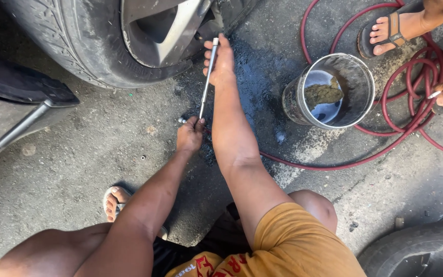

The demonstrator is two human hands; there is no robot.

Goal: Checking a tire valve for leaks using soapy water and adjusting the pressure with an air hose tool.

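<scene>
**Where things lie on the workshop floor**

A wheel (129, 36) stands at the top left, its tyre resting on the ground. Just below and to the right of it, a metal bar (207, 82) runs between two hands: the right hand (221, 64) at its upper end beside the wheel, the left hand (189, 134) at its lower end near the floor. To the right of the arms stands a bucket (334, 90), with a hose (411, 110) coiled behind and around it. Another person's foot (388, 32) rests on the hose at the top right. A second tyre (416, 251) lies at the bottom right. The person's own foot (116, 201) sits at the lower left.
</scene>
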